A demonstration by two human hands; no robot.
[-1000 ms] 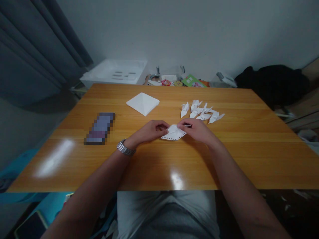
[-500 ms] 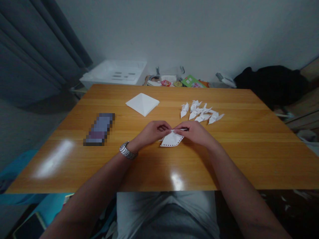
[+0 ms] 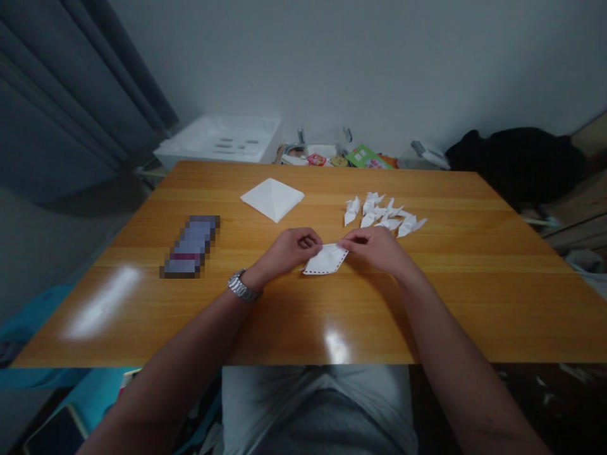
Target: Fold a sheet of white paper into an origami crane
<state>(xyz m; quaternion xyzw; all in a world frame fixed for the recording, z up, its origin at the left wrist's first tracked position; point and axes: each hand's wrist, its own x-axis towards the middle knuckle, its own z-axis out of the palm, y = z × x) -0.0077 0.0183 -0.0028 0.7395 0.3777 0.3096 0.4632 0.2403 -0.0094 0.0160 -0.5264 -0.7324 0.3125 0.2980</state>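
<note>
Left hand [image 3: 289, 249] and right hand [image 3: 374, 248] tight on folded paper [image 3: 326, 260]; white bin [image 3: 218, 142] behind, contents hidden.

A small white folded paper [image 3: 326, 260], diamond-shaped with a dotted lower edge, lies flat at centre frame, its upper corners pinched from both sides.

We wear a silver metal link-band wristwatch [image 3: 243, 285] just behind our left hand [image 3: 289, 249], left of the frame's centre; both forearms [image 3: 190, 354] are bare. A light grey cloth garment [image 3: 317, 404] covers our lap at bottom centre.
</note>
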